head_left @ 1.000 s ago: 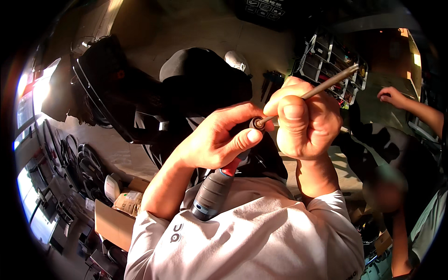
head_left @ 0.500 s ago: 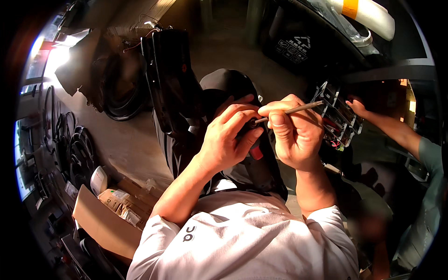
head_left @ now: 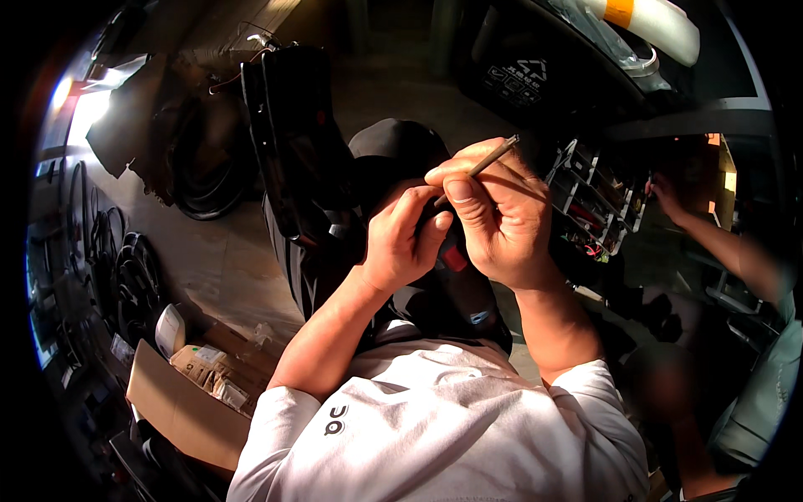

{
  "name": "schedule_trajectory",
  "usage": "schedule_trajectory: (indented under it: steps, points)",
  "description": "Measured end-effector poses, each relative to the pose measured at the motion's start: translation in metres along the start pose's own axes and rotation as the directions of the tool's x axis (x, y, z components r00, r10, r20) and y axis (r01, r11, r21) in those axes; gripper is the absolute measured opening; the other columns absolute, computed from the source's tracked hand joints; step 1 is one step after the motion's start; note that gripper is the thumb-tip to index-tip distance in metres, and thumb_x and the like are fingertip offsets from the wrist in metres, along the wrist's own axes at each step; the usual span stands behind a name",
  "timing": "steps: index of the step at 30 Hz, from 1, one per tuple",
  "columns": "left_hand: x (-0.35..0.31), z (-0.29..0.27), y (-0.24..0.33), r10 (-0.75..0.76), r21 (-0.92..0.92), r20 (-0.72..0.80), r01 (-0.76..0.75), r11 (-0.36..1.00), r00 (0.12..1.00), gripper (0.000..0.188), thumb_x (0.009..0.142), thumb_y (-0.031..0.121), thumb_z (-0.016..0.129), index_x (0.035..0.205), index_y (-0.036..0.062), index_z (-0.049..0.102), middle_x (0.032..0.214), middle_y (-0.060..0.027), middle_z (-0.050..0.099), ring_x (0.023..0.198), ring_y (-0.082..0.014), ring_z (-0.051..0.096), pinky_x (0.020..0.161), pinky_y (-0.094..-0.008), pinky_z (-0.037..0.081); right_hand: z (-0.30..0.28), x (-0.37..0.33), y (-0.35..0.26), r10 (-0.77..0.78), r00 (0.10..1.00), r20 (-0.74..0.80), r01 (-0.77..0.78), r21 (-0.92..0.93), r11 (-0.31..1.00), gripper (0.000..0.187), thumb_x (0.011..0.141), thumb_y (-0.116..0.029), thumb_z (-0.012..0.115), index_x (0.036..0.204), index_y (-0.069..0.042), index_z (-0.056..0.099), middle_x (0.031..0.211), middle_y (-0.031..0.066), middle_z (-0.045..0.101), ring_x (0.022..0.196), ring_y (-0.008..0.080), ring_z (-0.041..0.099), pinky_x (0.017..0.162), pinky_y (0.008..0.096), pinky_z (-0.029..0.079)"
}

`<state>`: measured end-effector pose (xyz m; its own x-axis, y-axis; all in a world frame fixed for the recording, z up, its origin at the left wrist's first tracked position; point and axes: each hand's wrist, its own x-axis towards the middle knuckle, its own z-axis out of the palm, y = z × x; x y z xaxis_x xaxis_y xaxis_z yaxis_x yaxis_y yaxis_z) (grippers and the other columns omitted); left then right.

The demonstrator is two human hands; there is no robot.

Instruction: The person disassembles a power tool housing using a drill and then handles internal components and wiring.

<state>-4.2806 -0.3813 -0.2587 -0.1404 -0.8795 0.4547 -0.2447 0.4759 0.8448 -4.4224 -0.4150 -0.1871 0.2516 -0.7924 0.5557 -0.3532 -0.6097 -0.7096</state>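
Observation:
In my right hand (head_left: 503,219), a long screwdriver bit (head_left: 495,156), a thin grey metal rod, is pinched between thumb and fingers. Its upper end points up and to the right; the lower end goes down toward my left fingers. My left hand (head_left: 403,238) is curled around a dark object whose shape is mostly hidden. A red part (head_left: 453,258) shows below, between the hands; I cannot tell whether it belongs to the held object. Both hands are close together above my lap, in front of my dark trousers.
A long black case-like object (head_left: 288,142) stands ahead to the left. An open cardboard box (head_left: 184,414) holds packages at lower left. At far right stands a black bin (head_left: 502,58); below it, a metal-framed rack (head_left: 594,197) has a co-worker's hand (head_left: 665,197) beside it.
My right hand has drawn closer to my left, and the bit now tilts more steeply upward. The round dark end seen beside my left fingers is now covered. The co-worker's hand has shifted right.

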Motion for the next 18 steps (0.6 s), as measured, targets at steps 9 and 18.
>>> schedule_trajectory:
  steps: [9,18]
  points:
    - [-0.001,0.003,0.001,-0.018,0.039,-0.011,0.018,0.999,1.000,0.026,0.086,0.010,0.067,0.108,-0.0010,0.060,0.092,-0.0145,0.066,0.078,-0.0265,0.066,0.067,-0.0308,0.052,0.000,-0.003,-0.004,0.182,0.983,-0.024,-0.170,0.259,0.951,0.012,0.092,-0.010,0.062,0.087,-0.001,0.067,0.084,0.0064,0.067,0.075,0.0210,0.062,0.067,0.0307,0.049]
    - [-0.001,0.001,-0.009,0.082,-0.048,0.019,-0.081,0.996,0.996,0.029,0.087,0.008,0.067,0.113,-0.0017,0.060,0.093,-0.0136,0.064,0.078,-0.0240,0.062,0.069,-0.0294,0.050,0.008,-0.005,0.008,0.095,0.995,-0.042,-0.082,0.242,0.967,0.008,0.091,-0.009,0.062,0.086,-0.004,0.066,0.084,0.0047,0.069,0.079,0.0213,0.062,0.071,0.0305,0.050]
